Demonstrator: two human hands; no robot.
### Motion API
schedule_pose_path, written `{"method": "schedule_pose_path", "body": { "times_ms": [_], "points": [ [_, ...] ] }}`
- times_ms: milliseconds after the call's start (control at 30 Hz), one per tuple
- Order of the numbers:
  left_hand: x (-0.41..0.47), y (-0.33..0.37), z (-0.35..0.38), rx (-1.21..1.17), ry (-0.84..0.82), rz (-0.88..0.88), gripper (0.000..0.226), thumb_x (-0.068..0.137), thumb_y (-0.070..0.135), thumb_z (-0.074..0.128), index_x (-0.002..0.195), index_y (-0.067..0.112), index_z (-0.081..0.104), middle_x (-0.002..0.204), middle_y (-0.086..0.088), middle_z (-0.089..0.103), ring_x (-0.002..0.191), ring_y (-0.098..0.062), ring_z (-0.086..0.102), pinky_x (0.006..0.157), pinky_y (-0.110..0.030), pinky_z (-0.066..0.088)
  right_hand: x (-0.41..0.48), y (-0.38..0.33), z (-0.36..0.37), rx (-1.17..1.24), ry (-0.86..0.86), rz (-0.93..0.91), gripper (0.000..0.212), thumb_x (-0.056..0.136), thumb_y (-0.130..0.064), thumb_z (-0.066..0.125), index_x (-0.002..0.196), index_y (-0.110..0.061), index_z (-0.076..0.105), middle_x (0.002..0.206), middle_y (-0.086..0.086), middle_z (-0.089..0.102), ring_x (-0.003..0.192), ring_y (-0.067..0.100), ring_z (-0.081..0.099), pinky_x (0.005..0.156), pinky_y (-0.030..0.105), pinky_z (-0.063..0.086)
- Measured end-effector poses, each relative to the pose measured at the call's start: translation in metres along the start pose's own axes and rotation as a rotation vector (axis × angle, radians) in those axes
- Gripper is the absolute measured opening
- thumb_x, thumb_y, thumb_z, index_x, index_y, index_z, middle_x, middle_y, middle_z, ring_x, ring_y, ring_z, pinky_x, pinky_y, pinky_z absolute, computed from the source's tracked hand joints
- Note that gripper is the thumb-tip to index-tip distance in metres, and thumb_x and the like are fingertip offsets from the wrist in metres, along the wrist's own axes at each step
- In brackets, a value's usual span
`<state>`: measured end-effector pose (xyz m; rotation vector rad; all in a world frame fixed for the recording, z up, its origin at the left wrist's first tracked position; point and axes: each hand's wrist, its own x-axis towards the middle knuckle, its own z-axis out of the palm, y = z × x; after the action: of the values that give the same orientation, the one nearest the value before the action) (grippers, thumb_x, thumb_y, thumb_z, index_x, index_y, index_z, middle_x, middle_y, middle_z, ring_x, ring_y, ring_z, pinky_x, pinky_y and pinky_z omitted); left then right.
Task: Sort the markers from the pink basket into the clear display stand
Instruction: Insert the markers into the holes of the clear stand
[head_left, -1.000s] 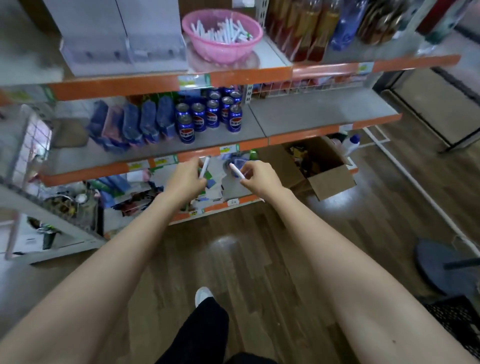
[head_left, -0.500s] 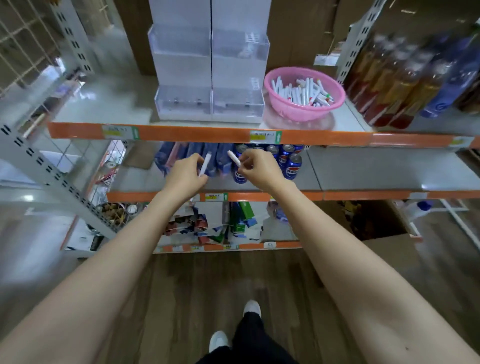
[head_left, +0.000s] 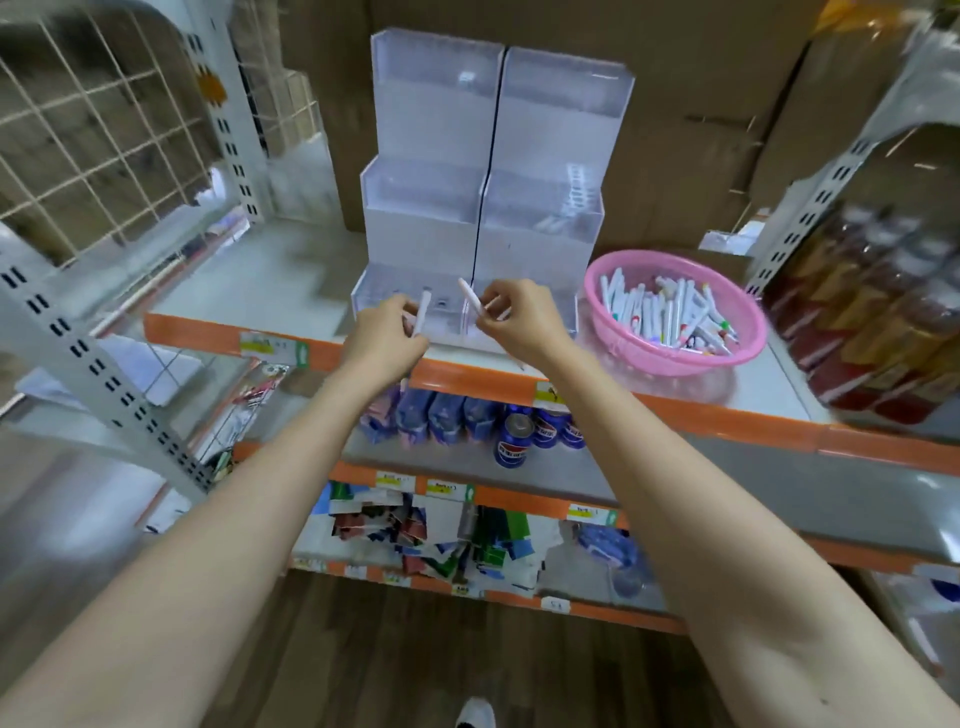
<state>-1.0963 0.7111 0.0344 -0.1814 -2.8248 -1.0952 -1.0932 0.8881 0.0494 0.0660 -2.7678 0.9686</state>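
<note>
A shop is indicated: tiered metal shelves (head_left: 675, 411) edged in orange, price tags (head_left: 274, 347) fixed along the edges, cans (head_left: 514, 439), bottles (head_left: 883, 312) and packets (head_left: 415, 525) stocked, cartons (head_left: 701, 130) stacked behind.

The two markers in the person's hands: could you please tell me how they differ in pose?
The left marker, pinched by the left hand, stands almost upright; the right marker, pinched by the right hand, slants, its top end leaning leftward. The left marker sits before the left half of the display stand; the right marker is near its centre divider. Both are white, and neither is in the stand yet.
</note>
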Motion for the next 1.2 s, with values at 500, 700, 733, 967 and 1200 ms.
{"method": "schedule_pose_path", "body": {
  "times_ms": [500, 700, 733, 967, 1200],
  "points": [
    [0.075, -0.015, -0.043, -0.199, 0.081, 0.064, 0.025, 0.083, 0.007, 0.059, 0.108, 0.012, 0.058, 0.088, -0.002, 0.057, 0.063, -0.003, 0.051, 0.046, -0.010, 0.043, 0.063, -0.040, 0.029, 0.083, 0.050, -0.050, 0.009, 0.086, -0.010, 0.067, 0.095, -0.007, 0.066, 0.079, 0.004, 0.063, 0.071, 0.019, 0.060, 0.066, 0.032, 0.051],
    [0.108, -0.032, -0.069, -0.283, 0.067, 0.210, 0.021, 0.084, 0.003, 0.058, 0.104, 0.008, 0.058, 0.086, -0.004, 0.059, 0.062, -0.006, 0.053, 0.048, -0.009, 0.047, 0.090, -0.071, 0.053, 0.149, 0.155, 0.016, 0.007, 0.084, -0.009, 0.069, 0.088, -0.009, 0.063, 0.077, 0.006, 0.066, 0.070, 0.020, 0.065, 0.066, 0.036, 0.056],
    [0.114, -0.034, -0.072, -0.293, 0.058, 0.228, 0.022, 0.083, 0.001, 0.058, 0.104, 0.007, 0.058, 0.087, -0.005, 0.060, 0.063, -0.005, 0.052, 0.047, -0.006, 0.043, 0.094, -0.075, 0.057, 0.162, 0.173, 0.032, 0.008, 0.083, -0.008, 0.069, 0.089, -0.006, 0.064, 0.079, 0.008, 0.068, 0.071, 0.021, 0.067, 0.068, 0.038, 0.057],
    [0.136, -0.051, -0.076, -0.366, -0.028, 0.314, 0.020, 0.083, -0.002, 0.058, 0.099, 0.008, 0.053, 0.077, -0.004, 0.057, 0.051, -0.002, 0.053, 0.043, -0.009, 0.042, 0.105, -0.086, 0.073, 0.244, 0.299, 0.171, 0.009, 0.084, -0.008, 0.069, 0.091, -0.005, 0.066, 0.083, 0.011, 0.070, 0.074, 0.024, 0.068, 0.070, 0.047, 0.057],
    [0.156, -0.063, -0.063, -0.488, -0.039, 0.375, 0.017, 0.088, 0.012, 0.062, 0.097, 0.022, 0.052, 0.076, -0.001, 0.060, 0.069, -0.016, 0.060, 0.064, -0.036, 0.059, 0.109, -0.081, 0.077, 0.403, 0.357, 0.206, 0.014, 0.085, -0.008, 0.071, 0.097, -0.003, 0.065, 0.084, 0.010, 0.069, 0.072, 0.020, 0.069, 0.064, 0.033, 0.060]
  ]
}}
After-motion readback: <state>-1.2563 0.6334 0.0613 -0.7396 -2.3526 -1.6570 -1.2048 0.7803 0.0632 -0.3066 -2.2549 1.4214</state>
